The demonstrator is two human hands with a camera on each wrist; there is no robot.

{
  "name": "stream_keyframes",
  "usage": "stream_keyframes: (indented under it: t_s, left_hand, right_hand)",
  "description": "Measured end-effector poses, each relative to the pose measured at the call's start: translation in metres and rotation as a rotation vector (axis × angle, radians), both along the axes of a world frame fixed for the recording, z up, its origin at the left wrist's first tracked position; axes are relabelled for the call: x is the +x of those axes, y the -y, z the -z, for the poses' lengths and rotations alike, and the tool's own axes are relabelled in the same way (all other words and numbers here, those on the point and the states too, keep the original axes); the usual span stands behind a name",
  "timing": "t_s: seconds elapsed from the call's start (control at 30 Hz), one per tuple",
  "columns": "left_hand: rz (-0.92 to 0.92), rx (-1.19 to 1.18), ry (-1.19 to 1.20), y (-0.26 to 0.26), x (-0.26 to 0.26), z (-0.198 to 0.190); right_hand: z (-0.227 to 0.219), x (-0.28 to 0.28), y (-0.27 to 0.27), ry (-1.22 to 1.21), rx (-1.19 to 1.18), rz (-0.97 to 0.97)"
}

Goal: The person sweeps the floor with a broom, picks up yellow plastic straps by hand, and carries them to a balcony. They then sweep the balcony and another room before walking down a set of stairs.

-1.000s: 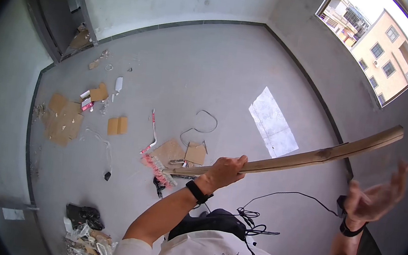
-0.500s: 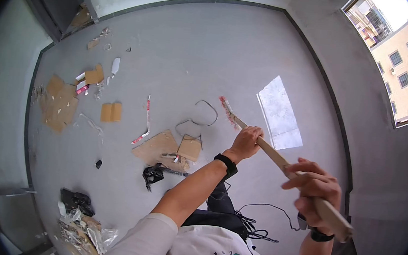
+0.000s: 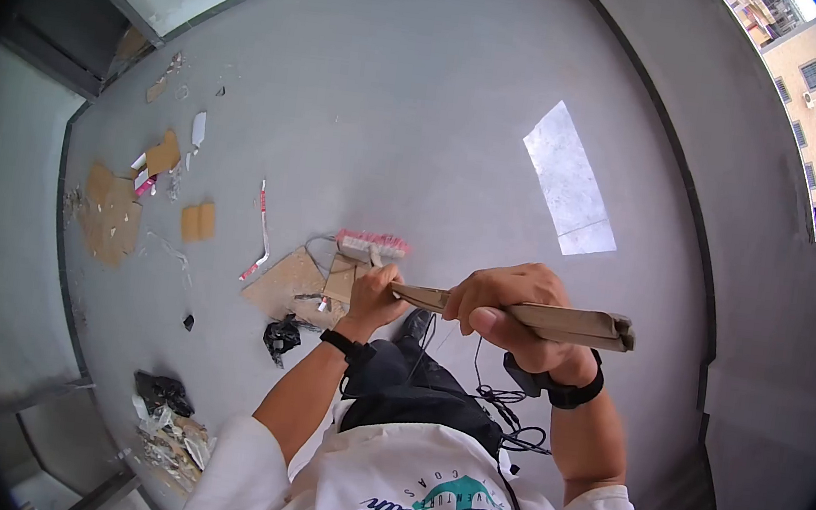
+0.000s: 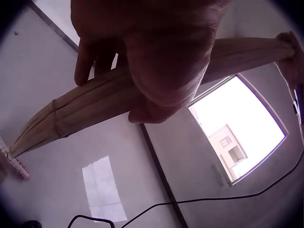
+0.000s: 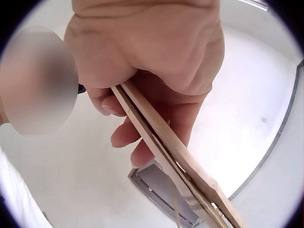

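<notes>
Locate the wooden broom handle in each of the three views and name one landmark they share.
Head: broom handle runs across the centre, gripped by both hands.
Left wrist: handle crosses the upper half, under the left hand.
Right wrist: handle runs diagonally to the lower right from the right hand.
Shared landmark: the handle's split, cracked wood.

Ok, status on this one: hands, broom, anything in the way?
Both hands grip the broom handle: left hand low, right hand near the top. Pink head beside cardboard. Cable trails near the legs.

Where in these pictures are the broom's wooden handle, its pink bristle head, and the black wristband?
broom handle point(image 3: 561, 322), head view, on the bare shaft near its top end.
pink bristle head point(image 3: 374, 242), head view, on the bristles.
black wristband point(image 3: 573, 393), head view, on the strap.
</notes>
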State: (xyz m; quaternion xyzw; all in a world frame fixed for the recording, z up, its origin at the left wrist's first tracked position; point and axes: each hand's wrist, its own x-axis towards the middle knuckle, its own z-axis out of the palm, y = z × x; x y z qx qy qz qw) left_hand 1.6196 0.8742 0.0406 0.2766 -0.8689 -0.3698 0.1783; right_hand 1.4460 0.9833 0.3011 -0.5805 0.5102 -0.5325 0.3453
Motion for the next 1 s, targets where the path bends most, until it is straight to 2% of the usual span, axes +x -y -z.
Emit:
stream_keyframes:
  t_s: [0.17, 0.23, 0.3, 0.43, 0.53, 0.6, 0.7, 0.8, 0.9, 0.97, 1.0]
  left_hand:
    - [0.057, 0.009, 0.246, 0.023, 0.004, -0.033]
    - [0.089, -0.039, 0.325, 0.037, 0.0, -0.044]
    - [0.34, -0.099, 0.38, 0.055, -0.011, -0.058]
    - [0.416, -0.126, 0.324, 0.082, -0.064, -0.092]
    - [0.286, -0.091, 0.115, 0.102, -0.125, -0.096]
    - [0.225, -0.086, -0.025, 0.116, -0.165, -0.12]
    - [0.09, 0.019, -0.265, 0.152, -0.237, -0.102]
    - [-0.02, 0.05, -0.437, 0.205, -0.302, -0.053]
    - [-0.065, 0.245, -0.454, 0.278, -0.352, -0.004]
    - [-0.108, 0.226, -0.418, 0.321, -0.363, 0.015]
    - [-0.104, 0.191, -0.367, 0.34, -0.364, 0.019]
  right_hand:
    - [0.005, -0.024, -0.004, 0.058, 0.05, -0.025]
    - [0.005, -0.031, -0.006, 0.286, 0.06, 0.134]
    - [-0.006, -0.051, -0.011, 0.357, 0.006, 0.15]
    - [-0.029, -0.094, -0.006, 0.281, -0.118, 0.236]
    - [-0.053, -0.129, 0.019, 0.15, -0.231, 0.251]
    - [-0.076, -0.145, 0.043, 0.032, -0.279, 0.234]
    - [-0.087, -0.169, 0.107, -0.066, -0.312, 0.181]
    - [-0.069, -0.18, 0.193, -0.304, -0.192, 0.123]
    - [-0.027, -0.204, 0.294, -0.464, -0.088, -0.049]
    - [-0.011, -0.219, 0.346, -0.486, -0.046, -0.113]
    - [-0.009, -0.227, 0.368, -0.451, -0.073, -0.063]
